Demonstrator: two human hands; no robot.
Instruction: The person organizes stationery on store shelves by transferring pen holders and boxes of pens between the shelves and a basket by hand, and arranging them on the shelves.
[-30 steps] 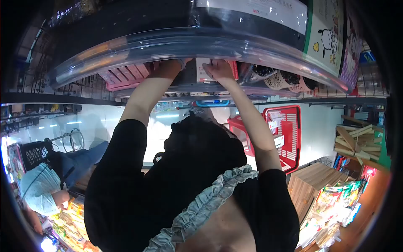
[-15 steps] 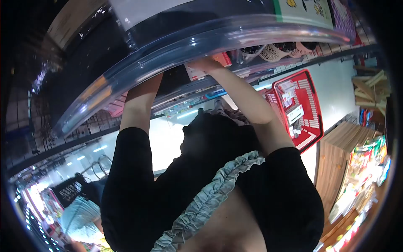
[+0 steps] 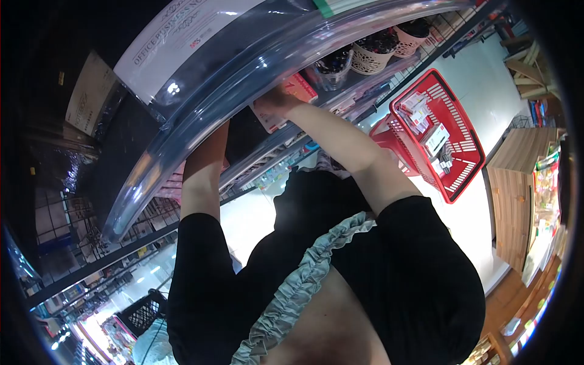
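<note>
My right hand (image 3: 277, 102) reaches in under the clear curved shelf lip and is closed on a red-and-white box (image 3: 300, 89). A white side of it shows below my fingers, which are blurred and partly hidden. My left forearm (image 3: 204, 167) goes up beneath the same lip (image 3: 243, 85). The lip and the goods above it hide my left hand. Between my two arms is a dark surface (image 3: 243, 135). White lattice pots (image 3: 370, 61) with dark glittery contents stand right of the box, beside a clear cup (image 3: 331, 73).
On the upper shelf, close to my head, are dark notebooks with a white label band (image 3: 176, 52). A red shopping basket (image 3: 471, 164) holding small packs stands on the floor to the right. Beyond it is a wooden cabinet (image 3: 514, 176). A black basket (image 3: 143, 313) is at lower left.
My view has turned, so the shelf lip tilts more steeply and the basket sits further right. My right hand remains at the red-and-white box; my left hand stays hidden.
</note>
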